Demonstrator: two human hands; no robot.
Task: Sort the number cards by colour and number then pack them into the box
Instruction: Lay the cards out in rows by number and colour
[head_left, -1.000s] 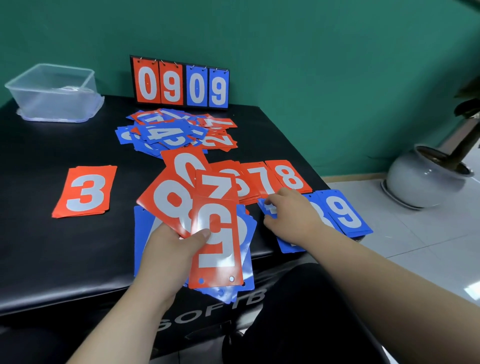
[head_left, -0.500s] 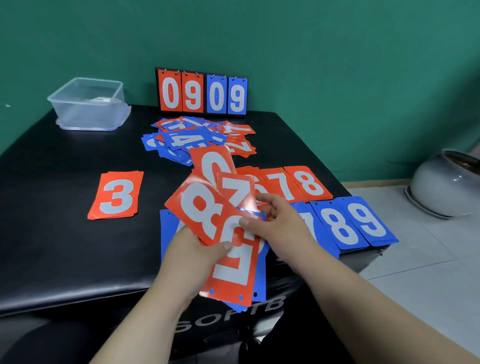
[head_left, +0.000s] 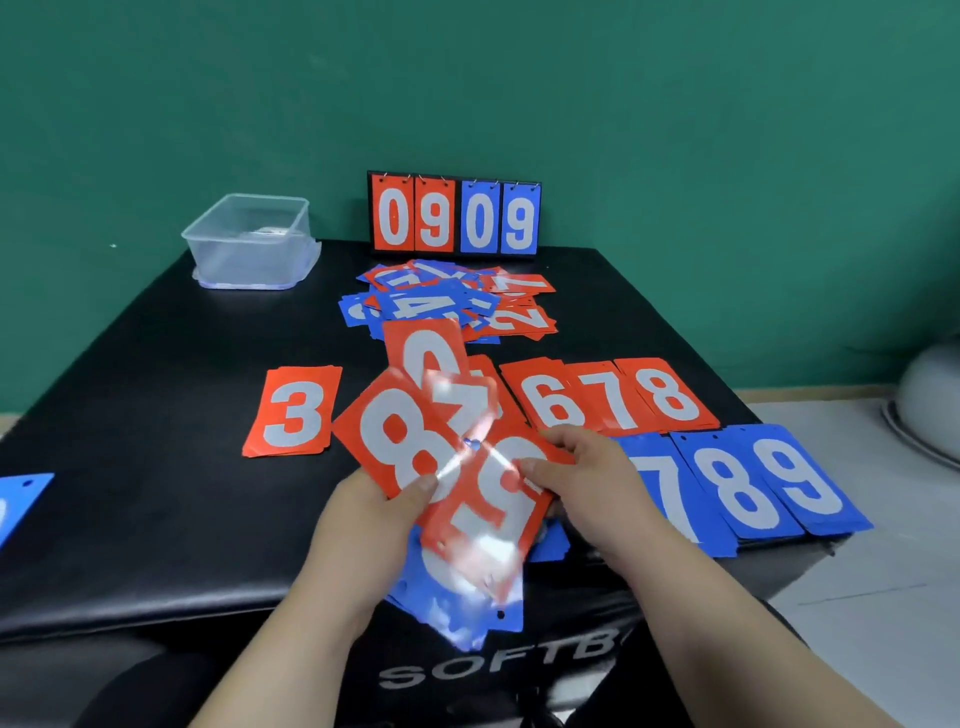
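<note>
Sorting the red cards, centre frame.
Our left hand (head_left: 374, 512) gripped a fan of cards (head_left: 447, 405), thumb on the red 8 (head_left: 397, 441); our right hand (head_left: 587, 478) pinched the red 5 (head_left: 483, 519). The box (head_left: 249, 241) stood upper left. We judged it best to slide the 5 out flat, fan held firm.

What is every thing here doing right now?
left hand, grips fanned cards.
fanned cards, red over blue, held up.
right hand, pinches red 5 card.
red 5 card, tilted, blurred.
red 3 pile, flat, alone.
red 6 7 8 piles, flat, in a row.
blue 7 8 9 piles, flat, in a row.
mixed heap, unsorted.
clear box, upright, lid off.
scoreboard, standing, shows 0909.
</note>
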